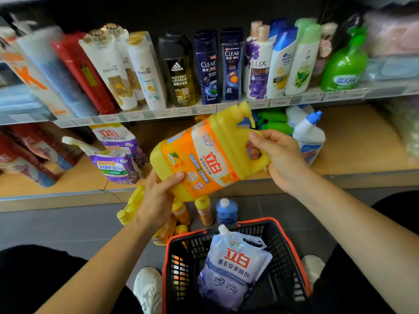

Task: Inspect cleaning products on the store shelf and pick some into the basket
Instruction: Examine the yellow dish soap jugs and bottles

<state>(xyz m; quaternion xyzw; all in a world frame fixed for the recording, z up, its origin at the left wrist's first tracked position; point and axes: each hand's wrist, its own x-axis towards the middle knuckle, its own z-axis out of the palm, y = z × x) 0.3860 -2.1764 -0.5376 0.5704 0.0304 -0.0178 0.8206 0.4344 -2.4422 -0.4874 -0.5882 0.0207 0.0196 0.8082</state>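
You're mid-inspection: your right hand grips the handle of the yellow detergent jug, your left hand cups its base, at frame centre. One softener pouch (lavender) already lies in the basket, lower centre; the jug isn't in yet.

Glossy plastic jug; black plastic mesh basket.
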